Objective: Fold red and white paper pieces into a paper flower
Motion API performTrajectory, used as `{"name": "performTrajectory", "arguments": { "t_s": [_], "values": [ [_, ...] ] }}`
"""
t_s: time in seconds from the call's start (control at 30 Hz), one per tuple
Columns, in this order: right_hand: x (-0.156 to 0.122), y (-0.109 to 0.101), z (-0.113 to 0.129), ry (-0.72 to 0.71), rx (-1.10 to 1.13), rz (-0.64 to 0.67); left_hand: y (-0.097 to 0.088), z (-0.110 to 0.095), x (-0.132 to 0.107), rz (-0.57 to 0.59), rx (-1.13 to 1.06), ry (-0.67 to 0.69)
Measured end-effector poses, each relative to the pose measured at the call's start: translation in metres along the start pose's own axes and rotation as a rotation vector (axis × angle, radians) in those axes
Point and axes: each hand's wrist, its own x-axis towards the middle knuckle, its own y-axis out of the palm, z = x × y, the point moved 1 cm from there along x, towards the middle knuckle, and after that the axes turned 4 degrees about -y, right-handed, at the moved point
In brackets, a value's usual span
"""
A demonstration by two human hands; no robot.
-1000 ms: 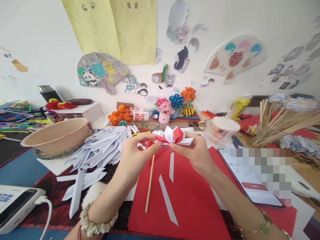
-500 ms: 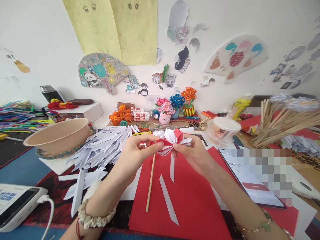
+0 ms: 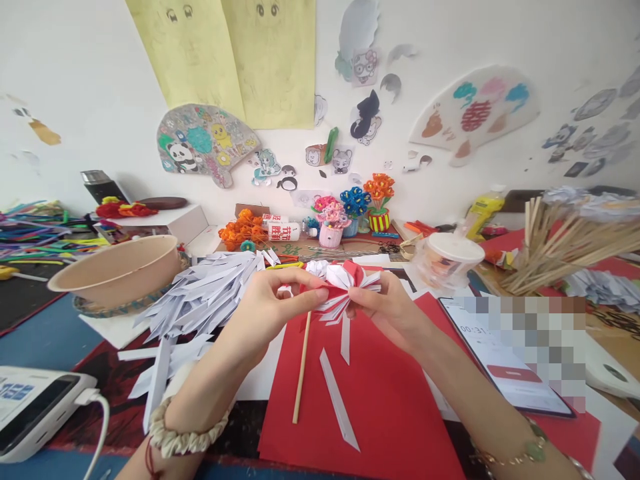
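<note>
Below the white plaster wall, hung with drawings and cut-outs, the blue-covered counter spreads out before me, crowded with craft things. Nearest me in the middle, a stack of flat red paper sheets takes up the largest share. To its left, beyond my forearm, a loose heap of folded white paper strips lies just beside a beige oval bowl. Over on the right, a black-edged phone with a lit screen rests partly on red paper, its upper right side blurred out.

Above the far end of the red stack I have both hands raised, close together. My left hand is drawn into a pinch, thumb against fingers, gripping the left side of a red-and-white folded paper piece with petal-like points. My right hand pinches its other side, thumb near the middle, where thin white layers fan out.

Beneath that, a slim pale wooden stick slants over the red; I can't tell whether its upper end touches the piece. Smaller again, a single narrow white strip lies to the stick's right.
</note>
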Motion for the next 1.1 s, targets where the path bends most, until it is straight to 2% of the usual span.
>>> {"name": "performTrajectory", "arguments": {
  "t_s": [0.3,0.47,0.53,0.77,0.97,1.1],
  "values": [
    [-0.0003,-0.0021,-0.0001,0.006,-0.003,0.039,0.0017,0.0003,0.0006,0.02,-0.045,0.073],
    [-0.0001,-0.0025,0.0007,0.003,0.013,0.082,0.0039,0.0017,-0.0014,0.122,-0.166,-0.002],
    [-0.0003,-0.0021,0.0016,-0.018,0.011,0.088,0.0038,0.0018,-0.0016,0.131,-0.155,-0.014],
    [-0.0006,0.0006,0.0006,-0.133,-0.07,-0.002,0.0047,0.0027,-0.0002,-0.02,-0.051,0.006],
    [-0.0005,0.0008,0.0,-0.122,-0.093,0.019,0.0052,0.002,-0.0006,0.023,-0.094,0.032],
    [-0.0007,-0.0001,-0.001,-0.163,-0.09,-0.061,0.0042,-0.0007,-0.0011,-0.046,0.09,0.031]
  ]
}}
